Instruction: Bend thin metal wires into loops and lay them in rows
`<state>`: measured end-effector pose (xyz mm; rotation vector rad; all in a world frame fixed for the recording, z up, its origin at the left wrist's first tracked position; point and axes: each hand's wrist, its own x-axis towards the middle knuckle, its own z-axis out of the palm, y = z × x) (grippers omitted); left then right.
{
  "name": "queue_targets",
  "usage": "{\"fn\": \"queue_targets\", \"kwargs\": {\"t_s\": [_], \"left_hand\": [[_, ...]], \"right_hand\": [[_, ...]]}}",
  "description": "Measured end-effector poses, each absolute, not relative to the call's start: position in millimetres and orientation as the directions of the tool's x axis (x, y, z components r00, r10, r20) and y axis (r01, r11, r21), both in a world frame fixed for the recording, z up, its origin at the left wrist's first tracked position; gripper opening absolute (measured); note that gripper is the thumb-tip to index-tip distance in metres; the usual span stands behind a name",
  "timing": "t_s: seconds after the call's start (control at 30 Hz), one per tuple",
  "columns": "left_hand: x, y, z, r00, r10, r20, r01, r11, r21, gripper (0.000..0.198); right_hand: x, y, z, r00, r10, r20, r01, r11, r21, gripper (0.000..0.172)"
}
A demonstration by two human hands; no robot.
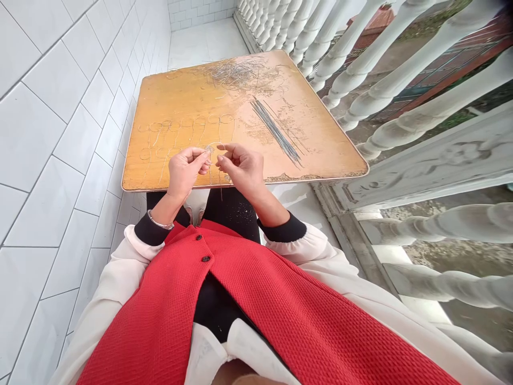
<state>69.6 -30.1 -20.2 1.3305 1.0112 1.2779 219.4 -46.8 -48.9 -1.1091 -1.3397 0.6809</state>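
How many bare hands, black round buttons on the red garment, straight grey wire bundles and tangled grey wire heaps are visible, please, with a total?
Bare left hand and bare right hand: 2
Black round buttons on the red garment: 2
Straight grey wire bundle: 1
Tangled grey wire heap: 1
Total: 6

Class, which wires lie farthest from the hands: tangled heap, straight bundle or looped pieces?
The tangled heap, near the far edge of the table; the straight bundle and the looped pieces both lie closer.
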Motion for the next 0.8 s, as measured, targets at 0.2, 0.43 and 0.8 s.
{"fn": "queue_targets", "kwargs": {"t_s": [0.2,0.43,0.8], "left_hand": [[66.8,-26.8,-17.7,0.134,0.981,0.139,0.034,-0.145,0.989,0.008],[68.7,-24.1,-19.2,0.098,0.973,0.209,0.067,-0.216,0.974,0.014],[72.8,-25.1,-16.9,0.056,0.985,0.164,0.046,-0.167,0.985,0.013]], "right_hand": [[219.9,-50.0,-47.4,0.126,0.904,0.409,0.288,0.361,-0.887,0.03],[217.4,-46.8,-48.3,0.198,0.91,0.364,0.202,0.326,-0.924,0.025],[212.3,-48.0,-50.2,0.265,0.911,0.317,0.095,0.303,-0.948,0.025]]}}
